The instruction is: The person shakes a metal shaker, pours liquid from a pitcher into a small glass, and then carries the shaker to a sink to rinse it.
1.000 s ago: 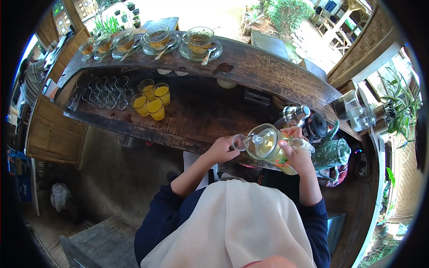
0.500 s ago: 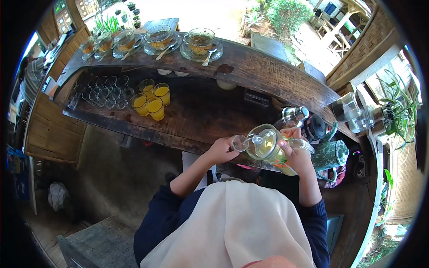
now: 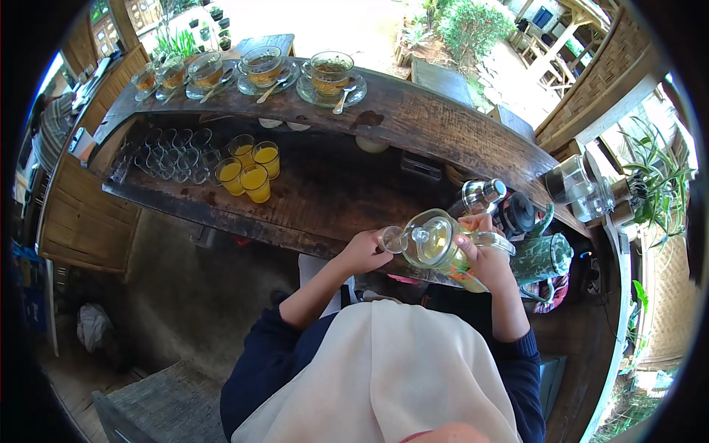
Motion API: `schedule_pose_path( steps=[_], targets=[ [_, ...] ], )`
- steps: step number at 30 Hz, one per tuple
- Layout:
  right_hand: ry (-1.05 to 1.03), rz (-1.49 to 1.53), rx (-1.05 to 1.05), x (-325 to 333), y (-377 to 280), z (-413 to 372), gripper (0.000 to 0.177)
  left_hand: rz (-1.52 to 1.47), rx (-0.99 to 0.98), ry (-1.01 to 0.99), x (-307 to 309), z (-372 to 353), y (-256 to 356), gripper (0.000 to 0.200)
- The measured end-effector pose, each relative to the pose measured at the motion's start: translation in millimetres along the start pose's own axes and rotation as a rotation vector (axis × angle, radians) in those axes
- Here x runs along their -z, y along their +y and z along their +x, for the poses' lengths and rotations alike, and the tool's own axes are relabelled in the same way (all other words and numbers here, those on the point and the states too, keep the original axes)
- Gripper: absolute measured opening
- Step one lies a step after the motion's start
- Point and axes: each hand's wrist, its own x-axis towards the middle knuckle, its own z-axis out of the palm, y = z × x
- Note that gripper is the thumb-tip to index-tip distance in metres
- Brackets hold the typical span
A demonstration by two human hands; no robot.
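Note:
In my right hand (image 3: 485, 255) is a clear glass pitcher (image 3: 434, 240), gripped by its handle and tilted left, with pale yellowish liquid inside and an orange and green pattern on its side. My left hand (image 3: 365, 252) holds a small clear glass (image 3: 392, 239) whose rim is right at the pitcher's mouth. Both hands are over the front edge of the dark wooden counter (image 3: 317, 214). Farther left on that counter stand several glasses of orange juice (image 3: 255, 179), close together, beside a group of upturned-looking clear glasses (image 3: 177, 156).
Along the raised ledge (image 3: 421, 103) stand several glass cups of amber drink (image 3: 331, 71) on saucers with spoons. To the right are a metal shaker (image 3: 484, 195), a green speckled enamel jug (image 3: 543, 255) and glass jars (image 3: 583, 196). A wooden bench (image 3: 162, 402) is at lower left.
The view has shifted very slightly. Both hands keep the pitcher and the small glass together in nearly the same pose.

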Motion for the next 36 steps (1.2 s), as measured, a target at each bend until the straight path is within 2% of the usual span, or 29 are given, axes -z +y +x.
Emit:
schedule_pose_path(
  steps=[9, 24, 30, 36],
  targets=[
    [-0.007, -0.042, -0.002, -1.5, 1.2, -0.7, 0.059, -0.018, 0.002, 0.033, -2.0, -0.7, -2.5, 0.036],
    [0.051, 0.099, 0.01, -13.1, 11.5, -6.2, 0.058, -0.008, 0.032, 0.03, -1.5, -0.3, 0.2, 0.034],
    [0.102, 0.272, -0.001, -24.4, 22.8, -9.3, 0.054, 0.013, 0.03, 0.039, -2.8, -0.4, -2.1, 0.032],
    [0.152, 0.569, -0.037, -32.0, 33.9, -17.7, 0.049, 0.002, 0.043, 0.029, -3.1, -0.7, -5.0, 0.023]
  ],
)
